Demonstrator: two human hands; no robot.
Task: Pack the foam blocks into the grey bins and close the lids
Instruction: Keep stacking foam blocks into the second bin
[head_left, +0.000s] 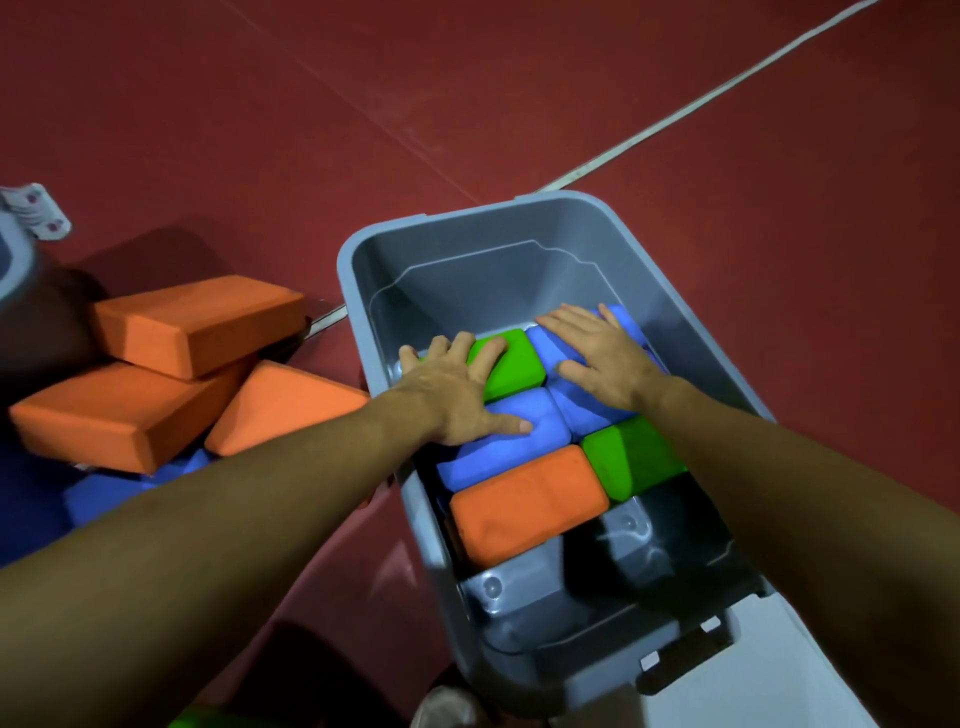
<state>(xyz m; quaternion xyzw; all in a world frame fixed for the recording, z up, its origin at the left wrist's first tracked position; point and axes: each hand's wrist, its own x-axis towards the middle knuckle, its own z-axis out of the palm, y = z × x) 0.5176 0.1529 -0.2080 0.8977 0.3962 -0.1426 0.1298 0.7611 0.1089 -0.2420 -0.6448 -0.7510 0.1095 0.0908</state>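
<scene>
Packing partly done: open grey plastic bin (358, 332) on floor holds about 6 foam blocks, count unsure. Left hand (452, 389) and right hand (605, 356) press flat, grip apart. 3 orange foam blocks (192, 322) outside; lid unclosed.

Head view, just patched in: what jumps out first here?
Both hands press flat on bright foam blocks in the open grey bin at centre: the left hand spans a green block and a blue block, the right hand lies on blue ones. On the red floor left of it, orange blocks lie piled.
</scene>
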